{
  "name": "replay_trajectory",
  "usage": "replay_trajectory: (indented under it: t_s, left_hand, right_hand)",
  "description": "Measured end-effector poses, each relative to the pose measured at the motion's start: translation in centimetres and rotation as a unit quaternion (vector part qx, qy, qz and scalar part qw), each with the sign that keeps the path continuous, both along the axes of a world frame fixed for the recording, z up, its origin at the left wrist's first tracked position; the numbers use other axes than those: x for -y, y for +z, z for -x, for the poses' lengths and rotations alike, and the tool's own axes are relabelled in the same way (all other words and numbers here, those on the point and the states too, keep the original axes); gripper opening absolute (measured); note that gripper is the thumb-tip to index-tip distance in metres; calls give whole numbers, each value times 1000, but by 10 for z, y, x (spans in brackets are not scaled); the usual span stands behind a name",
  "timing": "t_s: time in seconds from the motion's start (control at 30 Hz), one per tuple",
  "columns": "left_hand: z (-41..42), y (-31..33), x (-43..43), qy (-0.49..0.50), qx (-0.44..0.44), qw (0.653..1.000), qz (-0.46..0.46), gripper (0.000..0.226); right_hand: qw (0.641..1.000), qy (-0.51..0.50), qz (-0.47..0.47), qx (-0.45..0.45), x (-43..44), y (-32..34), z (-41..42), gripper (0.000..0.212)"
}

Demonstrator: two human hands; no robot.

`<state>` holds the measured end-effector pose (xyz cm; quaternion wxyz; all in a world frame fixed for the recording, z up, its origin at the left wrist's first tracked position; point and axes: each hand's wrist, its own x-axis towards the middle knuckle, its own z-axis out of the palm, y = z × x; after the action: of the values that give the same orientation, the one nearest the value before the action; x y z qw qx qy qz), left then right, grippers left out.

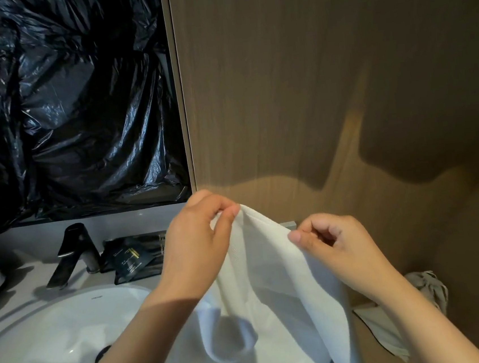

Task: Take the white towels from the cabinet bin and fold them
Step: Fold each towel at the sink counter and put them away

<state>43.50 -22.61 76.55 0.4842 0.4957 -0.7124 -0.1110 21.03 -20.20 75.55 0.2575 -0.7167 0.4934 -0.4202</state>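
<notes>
Place: a bathroom, with the look of a hotel one.
Basin: a white oval sink (51,343) is set into the grey counter (23,298) at lower left, with a dark drain in its bowl.
Tap: an angular dark faucet (74,253) stands on the counter behind the sink.
Amenities: black packets with gold print (134,259) lie just beside the faucet, centre left.
Walls: a wood-grain panel (309,70) fills the right; a crinkled black plastic sheet (62,105) covers the upper left.
Linen: a white towel (272,281) hangs at lower centre.
</notes>
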Motion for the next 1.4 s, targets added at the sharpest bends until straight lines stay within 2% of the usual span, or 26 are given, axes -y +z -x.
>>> replay_trajectory:
  t_s: [0.23, 0.5, 0.63, 0.73, 0.83, 0.93, 1.03, 1.27, 1.4]
  left_hand:
    - [-14, -7, 12, 57, -5, 998, -28, 16]
    - [-16, -18, 18, 74, 23, 996, -37, 14]
    - [-22, -23, 19, 94, 50, 993, -50, 9]
    - [-23, -23, 10, 120, 24, 992, -25, 12]
    - [-12, -23, -6, 84, 0, 996, 34, 21]
    - [4, -30, -20, 2, 33, 999, 12, 31]
    - [15, -36, -22, -25, 67, 997, -26, 38]
    - [25, -34, -20, -42, 61, 996, -39, 19]
    - [25, -32, -17, -28, 48, 998, -36, 17]
  right_hand:
    - [999, -19, -45, -12, -10, -21, 17, 16]
    - [986, -67, 15, -154, -10, -32, 22, 18]
    - [986, -89, 74, -124, -9, -28, 17, 16]
    - [986, -79, 97, -110, -5, -21, 12, 17]
    - [987, -57, 103, -108, 0, -17, 8, 16]
    - [987, -38, 113, -106, 2, -11, 1, 15]
    - [986, -17, 125, -108, 2, -4, -7, 14]
    - [987, -4, 128, -101, -2, 1, -10, 14]
    - [989, -12, 115, -89, -4, -7, -9, 12]
